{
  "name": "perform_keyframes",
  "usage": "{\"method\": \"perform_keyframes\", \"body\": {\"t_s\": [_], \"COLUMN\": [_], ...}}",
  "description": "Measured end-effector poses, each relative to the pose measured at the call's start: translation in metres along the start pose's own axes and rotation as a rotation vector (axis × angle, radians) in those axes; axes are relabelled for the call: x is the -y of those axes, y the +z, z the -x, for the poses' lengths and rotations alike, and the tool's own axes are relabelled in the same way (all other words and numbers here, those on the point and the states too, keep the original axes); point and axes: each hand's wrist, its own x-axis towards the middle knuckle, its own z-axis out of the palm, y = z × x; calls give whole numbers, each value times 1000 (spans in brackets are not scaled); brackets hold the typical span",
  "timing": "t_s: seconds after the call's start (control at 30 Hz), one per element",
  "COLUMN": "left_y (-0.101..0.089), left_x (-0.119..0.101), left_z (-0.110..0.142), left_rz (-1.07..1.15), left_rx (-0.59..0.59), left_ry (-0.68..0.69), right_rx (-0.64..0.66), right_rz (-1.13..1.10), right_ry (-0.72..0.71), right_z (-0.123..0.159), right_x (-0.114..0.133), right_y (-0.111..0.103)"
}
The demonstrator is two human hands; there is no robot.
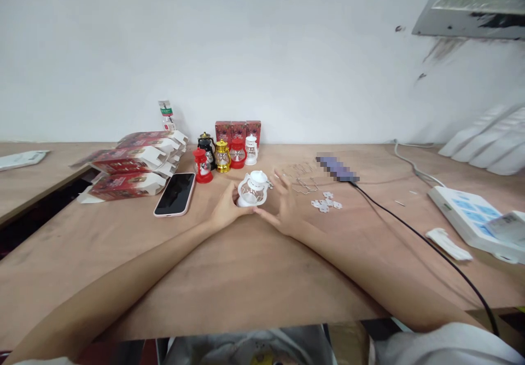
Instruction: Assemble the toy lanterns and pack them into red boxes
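A small white toy lantern with a clear middle stands upright, slightly tilted, in front of me. My left hand is closed on its left side and base. My right hand is beside it on the right, fingers spread apart, with the thumb tip near or at the lantern's base. To the right of that hand lie several thin bent wire pieces and a small heap of flat whitish plastic parts.
Behind stand a red lantern, a gold lantern, a black lantern and others, before small red boxes. Open cartons and a phone lie left. A purple device trails a black cable; a white power strip sits right.
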Motion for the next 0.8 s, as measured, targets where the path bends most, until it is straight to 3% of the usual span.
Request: {"method": "perform_keyframes", "body": {"t_s": [0.13, 0.27, 0.37, 0.43, 0.5, 0.63, 0.7, 0.8], "left_y": [3, -4, -31, -60, -95, -162, -189, -218], "left_x": [-2, -5, -24, -49, -79, -128, -136, -130], "left_z": [8, 6, -9, -20, -27, -23, -15, -7], "left_rz": [-247, -631, -978, -1252, -1486, -1669, -1664, -1602], "left_rx": [100, 190, 272, 255, 148, -106, -136, -82], "left_ry": [33, 156, 292, 326, 290, -15, -161, -256], "right_rx": [150, 103, 56, 51, 28, -99, -161, -221], "right_rz": [-181, -160, -143, -144, -116, 44, 117, 164], "right_ry": [216, 283, 423, 555, 616, 465, 320, 47], "right_z": [0, 0, 2, 3, 5, 6, 5, 5], "right_x": [2, 5, 4, 0, -5, -7, -3, 6], "right_y": [2, 3, 5, 8, 10, 10, 7, 3]}}
